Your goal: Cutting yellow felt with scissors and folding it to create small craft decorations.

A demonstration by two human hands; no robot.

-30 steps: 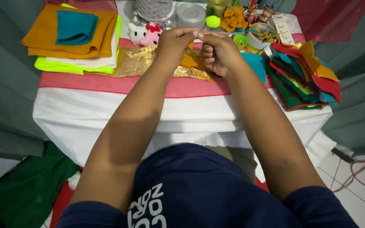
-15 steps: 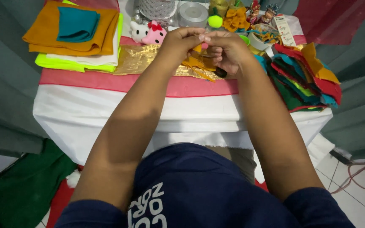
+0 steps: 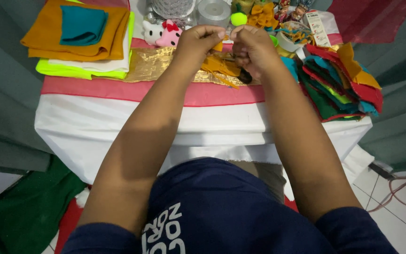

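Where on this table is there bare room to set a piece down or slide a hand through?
Free: the pink strip and white cloth along the near edge, below the folded felt stack and left of the left hand. Crowded: the far edge with the plush toy, the tape roll, and the right side with the felt scrap pile beside the right hand.

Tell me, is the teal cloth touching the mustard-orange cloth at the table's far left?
Touching. The head view shows the folded teal cloth lying directly on the mustard-orange cloth, which shows around its edges with no gap.
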